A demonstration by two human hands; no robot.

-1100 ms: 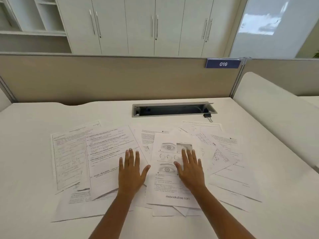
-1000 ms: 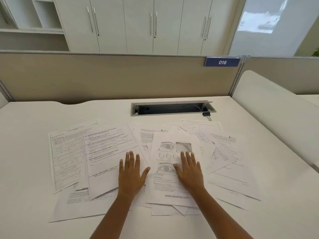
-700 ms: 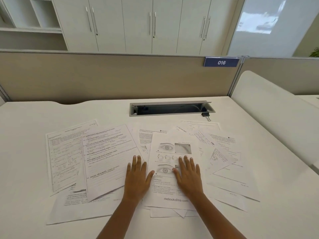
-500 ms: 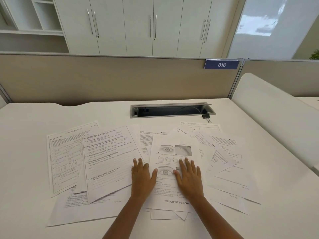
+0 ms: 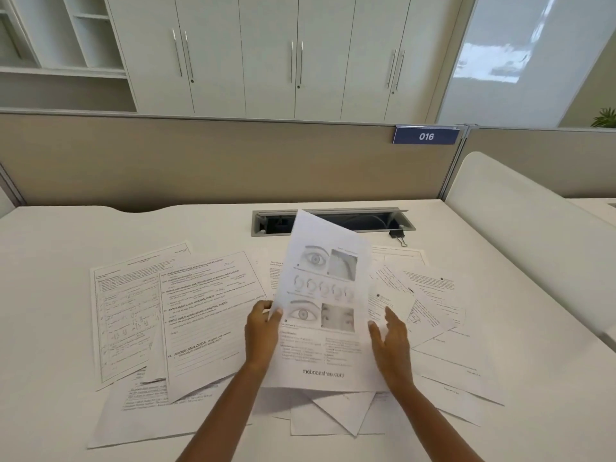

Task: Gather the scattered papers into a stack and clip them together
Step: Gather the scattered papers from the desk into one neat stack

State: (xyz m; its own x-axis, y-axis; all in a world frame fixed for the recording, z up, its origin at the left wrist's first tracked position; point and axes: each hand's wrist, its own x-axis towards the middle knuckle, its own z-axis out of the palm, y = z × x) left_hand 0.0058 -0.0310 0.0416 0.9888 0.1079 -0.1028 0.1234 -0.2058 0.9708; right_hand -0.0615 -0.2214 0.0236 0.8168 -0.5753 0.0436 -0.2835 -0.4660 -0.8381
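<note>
white eye sheet [image 5: 325, 305] now lifted off the pile [image 5: 206, 311]: our left hand [image 5: 261, 331] pinches its edge, right hand [image 5: 390, 341] loose, open beside it. we've started gathering; clip [image 5: 398, 234] beyond it untouched.

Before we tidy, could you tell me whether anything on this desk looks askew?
White printed papers lie fanned at mixed angles over the white desk; the left hand holds one eye-diagram sheet tilted.

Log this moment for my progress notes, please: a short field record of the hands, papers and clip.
left hand: pinches eye-diagram sheet at its left edge
right hand: fingers straight, at the sheet's right edge; contact unclear
eye-diagram sheet: held up, tilted above the pile
other papers: scattered, overlapping on the desk
binder clip: on the desk beside the cable slot, untouched
</note>
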